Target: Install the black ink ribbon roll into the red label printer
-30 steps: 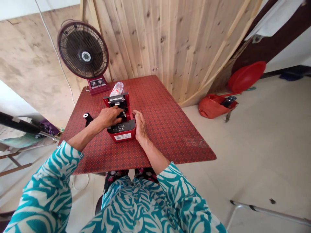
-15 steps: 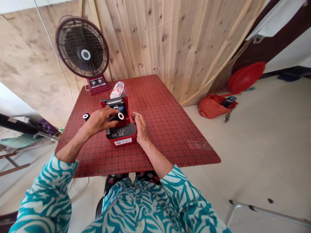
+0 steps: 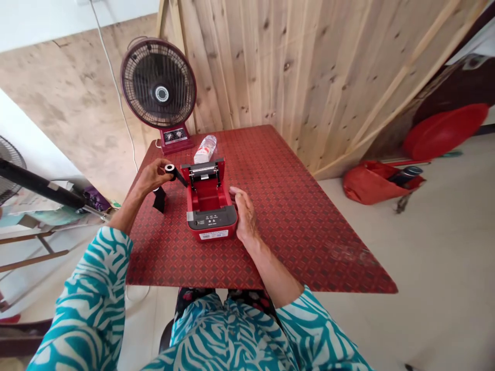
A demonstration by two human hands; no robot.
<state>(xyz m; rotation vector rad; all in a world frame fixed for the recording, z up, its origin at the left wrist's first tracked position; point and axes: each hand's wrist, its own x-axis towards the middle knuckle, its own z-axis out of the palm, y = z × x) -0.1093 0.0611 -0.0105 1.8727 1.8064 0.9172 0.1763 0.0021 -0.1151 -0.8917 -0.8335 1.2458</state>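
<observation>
A red and black label printer [image 3: 212,219] stands on the table with its lid up, and the red bay inside shows nothing in it. Left of the printer, my left hand [image 3: 153,178] pinches a black ribbon roll [image 3: 178,176] with a white core. The roll is tilted, its far end close to the printer's left wall. Just below it, another black roll [image 3: 159,200] is on the table, a dark strip hanging loose from it. My right hand [image 3: 246,214] lies along the printer's right side, fingers stretched out and nothing in them.
Behind the printer a clear plastic bottle [image 3: 205,148] lies on the red patterned table [image 3: 301,232]. A dark red fan [image 3: 160,93] stands at the table's back left corner, against a wooden wall [image 3: 270,62]. An orange bag [image 3: 367,183] is on the floor to the right.
My left hand has lifted the black roll out of the printer's bay and moved it left, outside the printer. My right hand stays at the printer's side. The view has shifted slightly left.
</observation>
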